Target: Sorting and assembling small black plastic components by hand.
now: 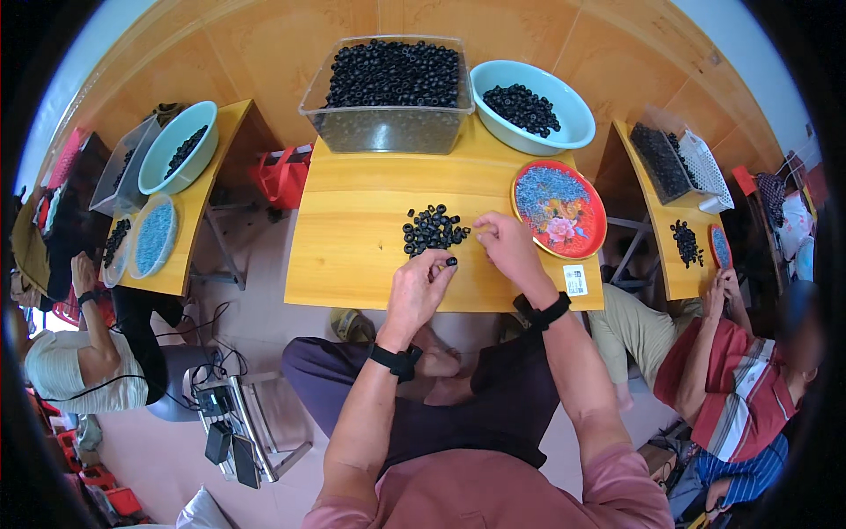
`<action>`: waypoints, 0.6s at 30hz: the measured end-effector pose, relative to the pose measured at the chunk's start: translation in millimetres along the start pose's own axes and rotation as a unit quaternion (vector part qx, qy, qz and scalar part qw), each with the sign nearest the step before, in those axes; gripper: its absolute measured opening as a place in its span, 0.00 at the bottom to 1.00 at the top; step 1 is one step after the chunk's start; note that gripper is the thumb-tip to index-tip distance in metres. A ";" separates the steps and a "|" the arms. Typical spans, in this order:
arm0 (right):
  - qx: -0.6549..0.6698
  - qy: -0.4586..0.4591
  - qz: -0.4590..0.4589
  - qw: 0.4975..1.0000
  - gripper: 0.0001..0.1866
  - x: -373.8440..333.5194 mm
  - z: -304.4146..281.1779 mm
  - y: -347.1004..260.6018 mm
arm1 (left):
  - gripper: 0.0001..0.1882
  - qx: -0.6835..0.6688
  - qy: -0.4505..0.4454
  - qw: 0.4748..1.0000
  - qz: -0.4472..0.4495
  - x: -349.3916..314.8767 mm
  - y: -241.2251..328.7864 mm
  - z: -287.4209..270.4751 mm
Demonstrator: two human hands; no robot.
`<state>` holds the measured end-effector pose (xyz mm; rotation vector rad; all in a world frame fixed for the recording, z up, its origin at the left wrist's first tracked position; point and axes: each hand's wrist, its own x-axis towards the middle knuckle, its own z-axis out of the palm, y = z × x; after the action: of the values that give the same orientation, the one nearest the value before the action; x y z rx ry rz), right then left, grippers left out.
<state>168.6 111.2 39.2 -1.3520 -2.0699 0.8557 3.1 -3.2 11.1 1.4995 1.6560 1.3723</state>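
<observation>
Left hand [418,289]: grip closed, thumb and fingertips clamped on one black bead [451,262], just on the near side of the pile.
Right hand [511,250]: grip drawn in, fingertips bunched just right of the pile; cannot tell whether they meet or pinch anything.
Wrists: a black band [397,360] on the left, another on the right.
Pile [434,229]: loose black beads lying mid-tabletop, in front of both hands.
Tabletop [352,220]: yellow wood, with a white label [575,279] at its near right corner.
Tray [603,231]: round, red, flower-patterned, right of the right hand, with small blue pieces [546,185] spread mostly over its far part.
Bin [388,132]: clear, at the far edge, heaped with black beads.
Basin [577,125]: pale blue, right beside the bin, black beads inside.
Neighbours: one person [84,375] seated at left, another [740,379] in a red striped shirt at right, each by a tabletop with beads.
Room: wood-panelled wall [502,31] behind, red bag [286,176] left of the tabletop, pale floor [264,273], metal-legged stool [264,423] at lower left.
</observation>
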 end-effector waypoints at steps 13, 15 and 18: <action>-0.202 0.048 -0.157 0.965 0.05 5.4 7.7 -11.4 | 0.11 -0.035 0.007 0.999 -0.031 -0.1 3.5 -3.6; -0.064 0.016 -0.091 0.994 0.04 -7.0 1.6 -17.3 | 0.11 -0.040 0.003 0.999 -0.031 0.1 3.7 -4.9; 0.074 -0.022 -0.060 0.995 0.06 -28.7 4.1 -21.4 | 0.11 -0.015 -0.018 0.999 -0.031 2.2 3.9 -6.8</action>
<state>163.3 77.2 50.0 -1.1281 -2.0540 0.9718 -1.7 -3.9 17.6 1.4362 1.6383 1.3248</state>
